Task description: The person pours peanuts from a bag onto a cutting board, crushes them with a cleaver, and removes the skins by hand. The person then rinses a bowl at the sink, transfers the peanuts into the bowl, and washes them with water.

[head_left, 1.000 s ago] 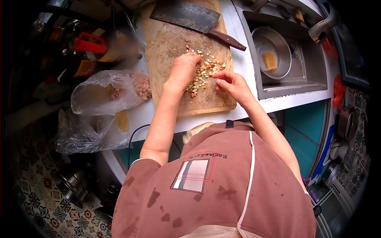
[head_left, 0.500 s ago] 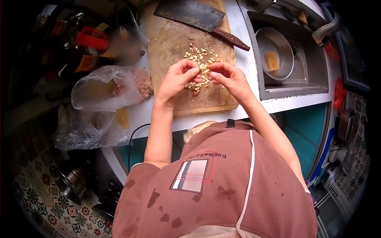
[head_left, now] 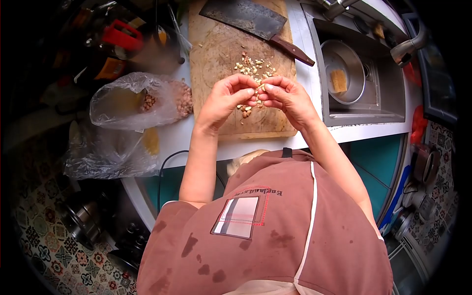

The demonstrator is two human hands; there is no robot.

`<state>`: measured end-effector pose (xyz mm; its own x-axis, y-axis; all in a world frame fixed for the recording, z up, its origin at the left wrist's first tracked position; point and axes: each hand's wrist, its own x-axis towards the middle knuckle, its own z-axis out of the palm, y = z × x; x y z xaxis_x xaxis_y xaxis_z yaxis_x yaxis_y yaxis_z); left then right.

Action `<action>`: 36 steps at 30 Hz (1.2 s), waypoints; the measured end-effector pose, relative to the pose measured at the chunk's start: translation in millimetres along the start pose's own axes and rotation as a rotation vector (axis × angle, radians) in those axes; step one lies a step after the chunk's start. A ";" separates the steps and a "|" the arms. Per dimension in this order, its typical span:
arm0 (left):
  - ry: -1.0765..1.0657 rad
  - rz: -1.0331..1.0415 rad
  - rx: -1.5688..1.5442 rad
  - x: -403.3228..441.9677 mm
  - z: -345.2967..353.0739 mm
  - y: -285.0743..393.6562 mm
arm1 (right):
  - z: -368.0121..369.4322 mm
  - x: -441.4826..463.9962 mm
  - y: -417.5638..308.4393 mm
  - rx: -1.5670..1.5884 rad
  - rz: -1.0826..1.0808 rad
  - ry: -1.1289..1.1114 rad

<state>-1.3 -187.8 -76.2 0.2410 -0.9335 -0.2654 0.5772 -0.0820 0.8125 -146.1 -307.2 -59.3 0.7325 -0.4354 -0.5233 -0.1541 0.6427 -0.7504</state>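
Nuts [head_left: 250,65] are lying scattered across the cutting board [head_left: 212,61], most of them pale, with a few reddish-brown ones toward its near edge, and both hands are meeting just above them. The right hand [head_left: 291,102] is pinching a pale nut [head_left: 262,88] between thumb and forefinger. The left hand [head_left: 226,103] is bringing thumb and forefinger close beside that nut, though its fingers are hiding whether anything is caught there; I can't tell. The step in hand seems to be handling nuts singly above the board. The next move is probably calling for a light, two-handed fingertip grip, since such small pieces could easily be slipping away.

A cleaver [head_left: 248,20] is lying across the board's far end, taking up room, its handle poking past the right edge. Left of the board, a plastic bag [head_left: 115,105] is holding more nuts. Right of the board, a sink [head_left: 366,117] is holding a metal bowl [head_left: 355,61] with a sponge [head_left: 338,81] inside.
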 end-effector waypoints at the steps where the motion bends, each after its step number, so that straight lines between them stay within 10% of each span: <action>1: 0.009 -0.014 -0.011 -0.2 -1.1 -1.4 | 0.5 -0.8 -1.2 0.006 0.009 0.006; 11: 0.185 -0.010 -0.058 0.5 -25.2 3.8 | -29.7 22.8 11.2 -0.429 -0.300 0.047; 24: 0.288 0.463 1.216 42.0 -6.8 -26.0 | -56.7 13.3 24.8 -0.751 -0.307 0.264; 28: 0.172 0.298 1.451 50.8 -6.3 -27.0 | -51.1 9.3 21.1 -0.815 -0.294 0.239; 36: 0.223 0.160 1.114 46.5 -22.7 -23.9 | -36.8 27.6 13.2 -1.244 -0.662 0.216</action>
<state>13.8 -221.3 -119.8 0.4461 -0.8878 -0.1136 -0.4571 -0.3351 0.8239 -152.4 -333.9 -98.5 0.8015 -0.5908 0.0922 -0.3843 -0.6272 -0.6774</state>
